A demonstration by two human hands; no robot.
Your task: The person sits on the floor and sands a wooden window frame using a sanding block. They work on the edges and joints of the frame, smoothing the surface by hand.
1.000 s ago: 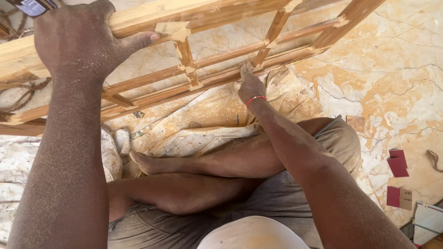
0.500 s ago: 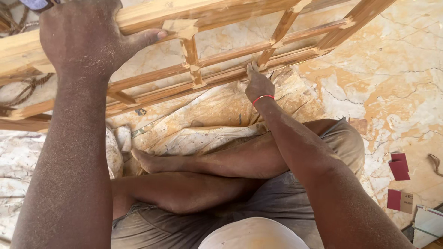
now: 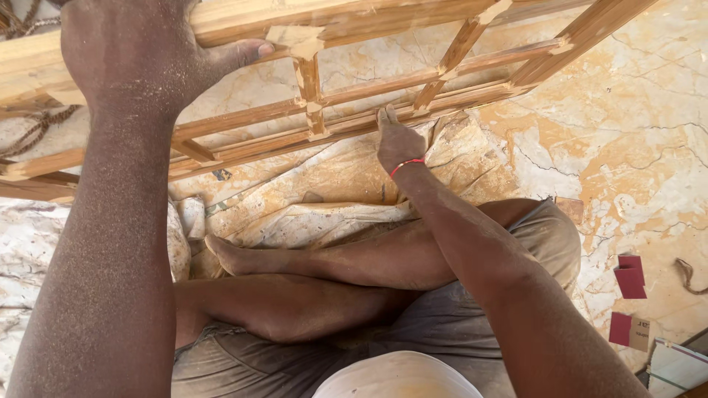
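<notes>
Though dusty, wooden lattice frame (image 3: 317,110) — pale, unfinished.

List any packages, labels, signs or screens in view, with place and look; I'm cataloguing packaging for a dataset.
Dark red folded sheets: on the marble floor at the right edge, two small rectangles overlapping.
Dark red sheet with tan paper backing: lower right on the floor, small rectangle, the tan part bearing print too small to make out.
Pale flat board or box: bottom right corner, mostly cut off.
No signs or screens.

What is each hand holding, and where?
Left hand grips the wooden lattice frame by its top rail; right hand presses fingertips on a lower rail.
</notes>
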